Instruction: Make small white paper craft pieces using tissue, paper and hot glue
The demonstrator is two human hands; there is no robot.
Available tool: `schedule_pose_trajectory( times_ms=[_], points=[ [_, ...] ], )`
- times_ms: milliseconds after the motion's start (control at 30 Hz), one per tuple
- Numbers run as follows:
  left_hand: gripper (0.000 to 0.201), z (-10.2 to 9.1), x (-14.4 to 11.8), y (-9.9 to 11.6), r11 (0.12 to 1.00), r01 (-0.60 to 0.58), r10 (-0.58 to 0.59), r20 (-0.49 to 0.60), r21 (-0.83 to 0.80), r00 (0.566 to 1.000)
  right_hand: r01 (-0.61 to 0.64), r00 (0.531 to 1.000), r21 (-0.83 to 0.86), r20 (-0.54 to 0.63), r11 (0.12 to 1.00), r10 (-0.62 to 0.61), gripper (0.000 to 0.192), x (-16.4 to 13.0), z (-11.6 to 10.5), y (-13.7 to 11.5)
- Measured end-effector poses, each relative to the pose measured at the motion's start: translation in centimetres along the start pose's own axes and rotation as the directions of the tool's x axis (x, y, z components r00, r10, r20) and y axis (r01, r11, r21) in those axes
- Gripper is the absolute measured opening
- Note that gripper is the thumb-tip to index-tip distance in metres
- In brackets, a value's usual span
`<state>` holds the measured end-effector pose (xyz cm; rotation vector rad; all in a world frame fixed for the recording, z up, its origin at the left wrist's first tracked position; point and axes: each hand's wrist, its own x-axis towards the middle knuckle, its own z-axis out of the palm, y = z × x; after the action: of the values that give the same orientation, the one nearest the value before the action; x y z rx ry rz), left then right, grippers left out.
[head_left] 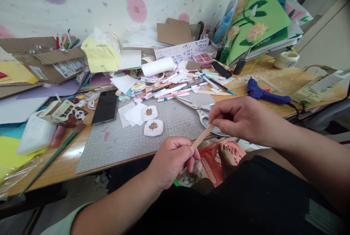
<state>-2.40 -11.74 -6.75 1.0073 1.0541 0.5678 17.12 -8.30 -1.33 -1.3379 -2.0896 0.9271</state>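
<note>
Between my two hands runs a flat wooden craft stick (203,136), tilted up to the right, just off the table's front edge. The lower end is pinched by my left hand (176,160). My right hand (237,120) grips the upper end with thumb and fingers. Behind the stick, a pair of scissors (195,106) with pale handles lies on the grey cutting mat (109,147), partly hidden by my right hand. Two white padded pieces with brown centres, one nearer (157,130) and one farther (153,111), rest on the mat beside white paper squares (133,114).
A blue glue gun (266,92) lies at the right. Many markers (175,91) are heaped behind the mat. A black phone (105,106), a long green-handled brush (51,158) and a cardboard box (51,61) are at the left. An orange basket (210,162) stands below the table.
</note>
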Motion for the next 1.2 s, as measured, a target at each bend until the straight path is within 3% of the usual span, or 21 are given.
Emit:
schedule_pose_trajectory(
  times_ms=[533, 1000, 1200],
  points=[
    [0.021, 0.46, -0.23, 0.27, 0.999, -0.022, 0.021, -0.015, -0.029, 1.0, 0.019, 1.0, -0.066, 0.006, 0.998, -0.018, 0.01, -0.18, 0.34, -0.08],
    [0.023, 0.12, -0.09, -0.16, 0.993, 0.066, -0.064, 0.025, -0.102, 0.998, -0.006, 1.0, -0.062, 0.01, 0.998, 0.007, 0.008, -0.12, 0.06, 0.12],
    [0.019, 0.06, -0.19, -0.04, 0.999, 0.002, -0.001, 0.031, -0.043, 1.0, -0.024, 1.0, -0.041, 0.012, 0.999, 0.025, 0.009, -0.03, 0.15, 0.21]
  ],
)
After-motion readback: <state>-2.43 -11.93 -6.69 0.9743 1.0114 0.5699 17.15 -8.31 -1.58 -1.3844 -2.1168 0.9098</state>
